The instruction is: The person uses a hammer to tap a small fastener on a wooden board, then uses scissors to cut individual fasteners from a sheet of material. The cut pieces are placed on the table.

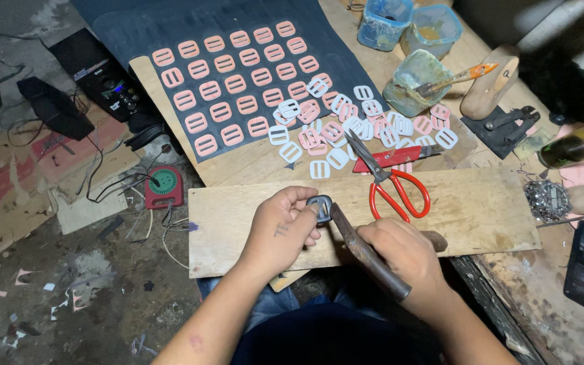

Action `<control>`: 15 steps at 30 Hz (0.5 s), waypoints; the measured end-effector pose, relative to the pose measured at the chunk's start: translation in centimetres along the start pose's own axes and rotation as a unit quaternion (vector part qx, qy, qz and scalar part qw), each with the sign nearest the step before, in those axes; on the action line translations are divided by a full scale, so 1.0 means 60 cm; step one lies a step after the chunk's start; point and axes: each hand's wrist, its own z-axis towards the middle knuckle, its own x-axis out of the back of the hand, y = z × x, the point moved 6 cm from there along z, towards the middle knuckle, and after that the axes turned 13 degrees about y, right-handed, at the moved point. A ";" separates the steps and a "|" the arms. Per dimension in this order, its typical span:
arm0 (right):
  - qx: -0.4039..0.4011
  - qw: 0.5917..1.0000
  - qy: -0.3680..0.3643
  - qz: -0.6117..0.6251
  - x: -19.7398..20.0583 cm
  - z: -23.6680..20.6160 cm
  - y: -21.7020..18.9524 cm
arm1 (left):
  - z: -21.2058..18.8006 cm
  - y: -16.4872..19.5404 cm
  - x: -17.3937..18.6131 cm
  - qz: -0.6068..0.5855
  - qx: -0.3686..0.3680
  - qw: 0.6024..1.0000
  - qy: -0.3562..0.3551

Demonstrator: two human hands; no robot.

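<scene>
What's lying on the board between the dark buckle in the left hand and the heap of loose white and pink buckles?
In the head view, only bare wooden board lies between the dark buckle and the loose buckle heap; the red-handled scissors sit off right.

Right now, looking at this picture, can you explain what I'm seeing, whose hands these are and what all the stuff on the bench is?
This is one view from a camera worn on a person's head, looking down at their own two bare hands over a wooden board. The left hand pinches a small dark buckle in its fingers. The right hand grips a worn metal tool, its tip meeting the buckle. Behind lie red-handled scissors, a loose pile of white and pink buckles, and pink buckles in rows on a dark sheet. Stained plastic pots stand farther back.
</scene>
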 end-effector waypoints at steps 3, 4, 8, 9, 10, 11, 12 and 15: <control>0.020 1.000 -0.004 0.001 -0.003 0.002 -0.005 | 0.001 -0.003 0.000 0.000 0.004 1.000 -0.004; 0.023 1.000 -0.007 -0.005 -0.003 0.002 -0.006 | 0.002 -0.006 -0.001 0.001 0.011 1.000 -0.005; 0.052 0.998 -0.019 -0.029 -0.007 0.003 -0.017 | 0.004 -0.009 -0.005 0.018 0.000 1.000 -0.013; 0.051 0.998 -0.026 -0.037 -0.009 0.004 -0.019 | 0.003 -0.008 -0.006 0.025 -0.012 1.000 -0.015; 0.051 0.997 -0.033 -0.045 -0.010 0.004 -0.020 | -0.002 0.009 -0.006 0.054 -0.110 0.992 -0.008; 0.049 0.997 -0.041 -0.053 -0.012 0.004 -0.021 | -0.013 0.025 -0.004 0.083 -0.205 0.975 -0.003; 0.014 0.997 -0.058 -0.047 -0.013 0.005 -0.015 | -0.024 0.040 -0.006 0.111 -0.299 0.948 0.002; -0.032 0.997 -0.071 -0.018 -0.009 0.008 -0.003 | -0.042 0.042 -0.012 0.184 -0.345 0.920 -0.010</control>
